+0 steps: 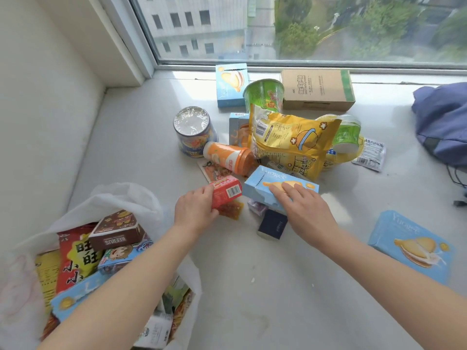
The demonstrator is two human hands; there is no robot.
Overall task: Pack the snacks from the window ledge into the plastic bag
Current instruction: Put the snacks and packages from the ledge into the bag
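A white plastic bag [131, 198] lies open at the lower left, holding several snack packs. On the white ledge [252, 286] my left hand [194, 210] grips a small red box [226, 190]. My right hand [305, 210] rests flat on a light blue biscuit box [260, 185], fingers spread over its top. Behind them lie an orange bottle [231, 157] on its side, a yellow snack bag [290, 140], a blue noodle cup [193, 130] and a green cup [264, 96].
A brown cardboard box [317, 89] and another blue box [231, 84] stand by the window. A flat blue biscuit pack [412, 246] lies at right, a dark blue cloth bag [444, 122] at far right. A small navy box [273, 224] sits below my right hand.
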